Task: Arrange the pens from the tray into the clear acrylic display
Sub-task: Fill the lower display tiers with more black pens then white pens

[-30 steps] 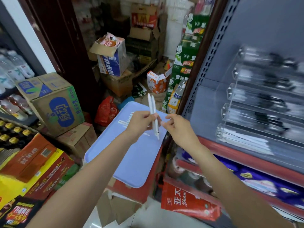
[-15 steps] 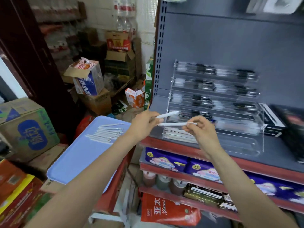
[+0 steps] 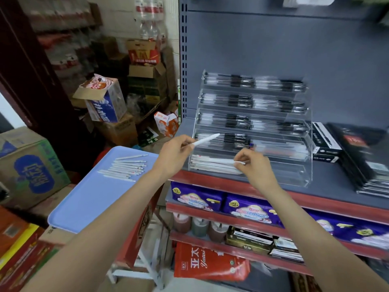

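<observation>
Stacked cardboard cartons (image 3: 31, 163) crowd the shop's left side, beside a pale blue rectangular plastic tray (image 3: 90, 199) where a loose row of slim white pens (image 3: 124, 168) lies near its far end. To the right, the left hand (image 3: 174, 153) has its grip closed on one white pen (image 3: 205, 140), pinched at its rear end and angled up toward the tiered clear acrylic display (image 3: 252, 127) standing on the grey metal shelf (image 3: 328, 182). Further right, the right hand (image 3: 252, 165) pinches another white pen (image 3: 219, 161), lying level in the display's lowest tier on other white pens. Black flat boxes (image 3: 362, 157) sit rightmost.
</observation>
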Demonstrator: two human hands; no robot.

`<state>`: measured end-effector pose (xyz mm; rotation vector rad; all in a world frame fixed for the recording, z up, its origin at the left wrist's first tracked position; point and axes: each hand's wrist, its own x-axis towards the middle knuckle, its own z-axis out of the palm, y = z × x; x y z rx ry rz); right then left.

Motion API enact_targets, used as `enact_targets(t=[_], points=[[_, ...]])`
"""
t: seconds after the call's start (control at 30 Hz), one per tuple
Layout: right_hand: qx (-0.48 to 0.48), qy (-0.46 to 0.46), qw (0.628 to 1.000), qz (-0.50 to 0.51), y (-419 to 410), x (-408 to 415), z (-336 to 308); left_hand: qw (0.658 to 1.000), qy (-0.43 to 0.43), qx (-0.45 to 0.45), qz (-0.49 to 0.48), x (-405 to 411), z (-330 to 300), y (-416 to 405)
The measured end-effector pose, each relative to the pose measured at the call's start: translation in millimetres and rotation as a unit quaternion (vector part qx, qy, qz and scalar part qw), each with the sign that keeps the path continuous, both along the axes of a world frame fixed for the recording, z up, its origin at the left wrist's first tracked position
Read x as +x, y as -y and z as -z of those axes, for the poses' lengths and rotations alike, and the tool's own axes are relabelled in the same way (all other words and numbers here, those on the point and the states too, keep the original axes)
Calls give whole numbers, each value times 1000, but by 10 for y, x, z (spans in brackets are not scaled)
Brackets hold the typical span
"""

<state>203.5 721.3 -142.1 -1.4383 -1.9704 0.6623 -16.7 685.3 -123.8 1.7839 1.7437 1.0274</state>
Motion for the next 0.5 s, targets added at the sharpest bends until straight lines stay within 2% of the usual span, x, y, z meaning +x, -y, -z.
enact_targets(t=[0.13,0.27,0.33,0.4,0.5], points=[[32,85,995,-39,-45,-49,-1,1000,-10,9,-9,6,-8,21],[30,122,991,-40,-104,-39,35,999,-44,16,-6,12,-11,25],[43,90,994,-35,-85,-18,26,996,-86,20,4,20,-33,26],[55,9,998,-23,-48,0,-9,993,-118,21,21,36,-40,9],[31,-62,997,-44,-30,-7,-68,990,-129,18,56,150,-34,-23]])
